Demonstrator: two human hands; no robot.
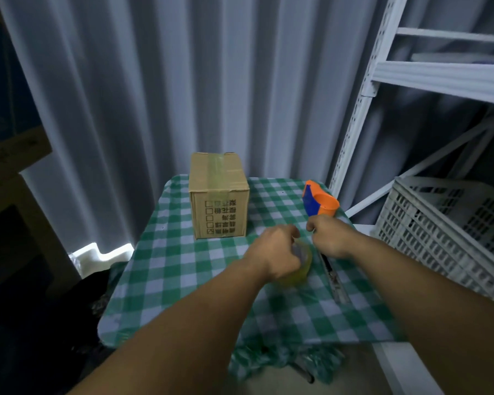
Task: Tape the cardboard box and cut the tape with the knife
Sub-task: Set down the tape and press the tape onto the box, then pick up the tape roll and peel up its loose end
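A small cardboard box point(219, 195) stands at the back of the table, a strip of clear tape running over its top and down its front. My left hand point(277, 252) is closed on a roll of clear yellowish tape point(298, 266) near the table's middle. My right hand point(330, 238) is just right of the roll, fingers pinched by its top edge; what they pinch is too blurred to tell. A knife point(335, 280) lies flat on the cloth below my right hand.
The table wears a green-and-white checked cloth point(183, 280). An orange-and-blue tape dispenser point(318, 202) sits at the back right. A white plastic crate point(451, 232) and white metal shelving point(411, 81) stand to the right. Grey curtains hang behind.
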